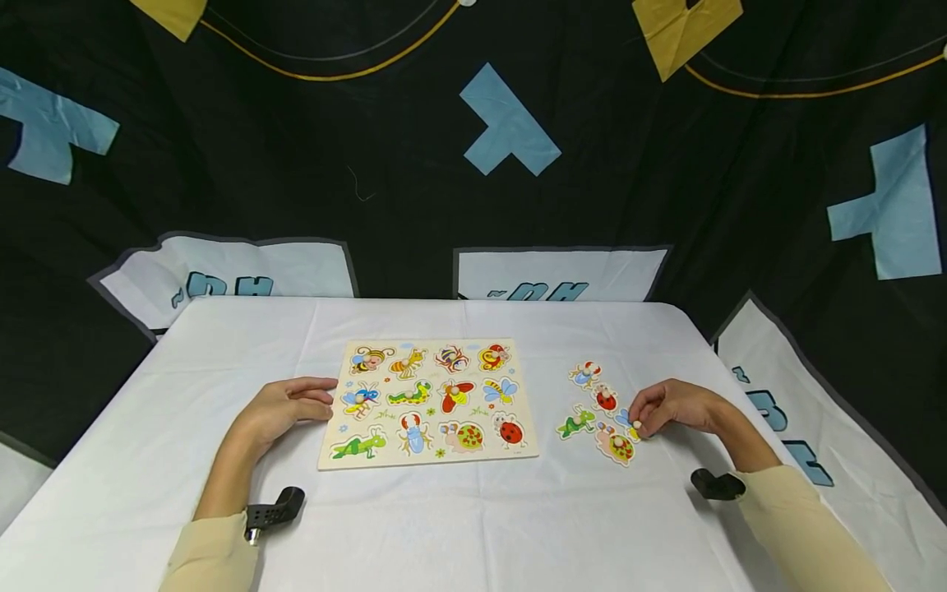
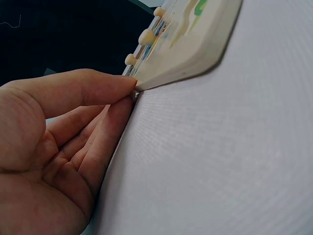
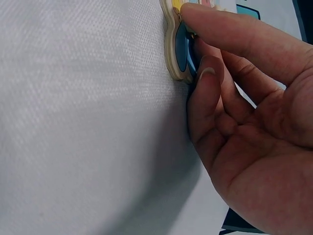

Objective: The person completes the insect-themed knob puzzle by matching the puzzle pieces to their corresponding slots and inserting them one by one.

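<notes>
A wooden peg puzzle board [image 1: 436, 415] with several insect pictures lies flat on the table. My left hand [image 1: 284, 411] rests at its left side, extended fingertips touching the edge; in the left wrist view the thumb [image 2: 98, 88] meets the board [image 2: 195, 58] near a rounded corner. To the right of the board, my right hand [image 1: 669, 407] pinches a blue-winged yellow insect puzzle piece [image 1: 624, 418]. In the right wrist view this piece [image 3: 182, 46] stands tilted against the cloth, partly hidden by the fingers.
Beside the right hand lie a beetle piece [image 1: 586, 374], a ladybug piece [image 1: 605, 399], a grasshopper piece [image 1: 575, 423] and a snail piece [image 1: 616, 445]. White cloth [image 1: 414, 534] covers the table. A dark curtain [image 1: 370, 164] hangs behind.
</notes>
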`<state>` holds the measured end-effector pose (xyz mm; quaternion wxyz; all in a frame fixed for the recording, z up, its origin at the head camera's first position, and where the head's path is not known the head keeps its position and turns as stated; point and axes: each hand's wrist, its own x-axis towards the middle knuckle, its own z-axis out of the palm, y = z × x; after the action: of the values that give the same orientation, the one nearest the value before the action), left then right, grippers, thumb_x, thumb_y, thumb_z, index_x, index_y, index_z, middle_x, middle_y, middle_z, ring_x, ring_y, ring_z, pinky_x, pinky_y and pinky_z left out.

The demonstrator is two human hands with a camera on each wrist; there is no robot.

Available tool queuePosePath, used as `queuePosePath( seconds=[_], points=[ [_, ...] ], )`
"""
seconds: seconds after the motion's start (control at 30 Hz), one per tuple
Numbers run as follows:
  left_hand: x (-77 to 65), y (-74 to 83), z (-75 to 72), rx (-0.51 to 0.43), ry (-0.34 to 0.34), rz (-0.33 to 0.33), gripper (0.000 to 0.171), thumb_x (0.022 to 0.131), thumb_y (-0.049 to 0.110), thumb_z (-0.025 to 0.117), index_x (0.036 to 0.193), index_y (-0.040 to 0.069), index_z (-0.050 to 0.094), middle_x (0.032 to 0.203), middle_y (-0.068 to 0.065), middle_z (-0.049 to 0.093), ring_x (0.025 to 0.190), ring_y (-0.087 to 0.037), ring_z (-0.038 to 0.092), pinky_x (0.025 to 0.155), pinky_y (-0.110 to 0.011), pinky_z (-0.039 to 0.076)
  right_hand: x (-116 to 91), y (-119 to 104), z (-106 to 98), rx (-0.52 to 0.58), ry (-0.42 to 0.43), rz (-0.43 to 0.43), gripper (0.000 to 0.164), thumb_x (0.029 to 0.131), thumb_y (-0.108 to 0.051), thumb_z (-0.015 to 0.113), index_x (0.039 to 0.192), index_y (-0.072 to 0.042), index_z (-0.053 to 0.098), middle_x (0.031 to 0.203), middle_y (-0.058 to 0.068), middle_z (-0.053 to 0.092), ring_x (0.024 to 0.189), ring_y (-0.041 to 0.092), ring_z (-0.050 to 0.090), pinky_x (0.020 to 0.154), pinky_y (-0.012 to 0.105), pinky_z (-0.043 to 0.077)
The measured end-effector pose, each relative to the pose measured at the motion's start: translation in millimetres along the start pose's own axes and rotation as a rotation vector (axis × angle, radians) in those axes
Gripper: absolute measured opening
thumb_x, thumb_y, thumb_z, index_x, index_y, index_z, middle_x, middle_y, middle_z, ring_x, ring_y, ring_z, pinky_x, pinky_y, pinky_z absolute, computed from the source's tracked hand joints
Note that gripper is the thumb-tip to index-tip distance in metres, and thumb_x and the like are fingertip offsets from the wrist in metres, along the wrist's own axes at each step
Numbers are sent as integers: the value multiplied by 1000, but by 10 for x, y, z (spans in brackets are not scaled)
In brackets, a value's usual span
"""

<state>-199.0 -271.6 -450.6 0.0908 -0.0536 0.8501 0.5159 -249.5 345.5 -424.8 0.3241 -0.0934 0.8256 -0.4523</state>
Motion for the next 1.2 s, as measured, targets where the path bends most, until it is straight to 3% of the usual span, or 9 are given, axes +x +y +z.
queuePosePath(
  seconds=[0.47, 0.93, 1.2],
  points=[
    [-7, 6, 19, 1, 12, -8, 64, 82, 16, 82, 140, 3, 59, 108, -5, 74, 92, -7, 65, 82, -19, 44, 19, -30, 4, -44, 38, 27, 24, 79, -6, 80, 99, 6, 72, 77, -1, 67, 77, 16, 58, 73, 29, 51],
    [-17, 19, 12, 11, 13, -17, 64, 82, 17, 81, 141, 5, 59, 112, -5, 73, 95, -7, 65, 92, -30, 41, 25, -130, -27, -80, 68, 74, 24, 78, -8, 79, 99, 2, 74, 74, -2, 65, 77, 16, 58, 73, 32, 50],
    [-10, 14, 16, 8, 15, -12, 65, 82, 17, 82, 141, 4, 59, 111, -5, 74, 94, -7, 66, 87, -24, 43, 11, -197, -37, -73, 59, 43, 27, 79, -8, 78, 102, 6, 72, 74, -4, 64, 75, 15, 57, 70, 31, 49]
  ],
)
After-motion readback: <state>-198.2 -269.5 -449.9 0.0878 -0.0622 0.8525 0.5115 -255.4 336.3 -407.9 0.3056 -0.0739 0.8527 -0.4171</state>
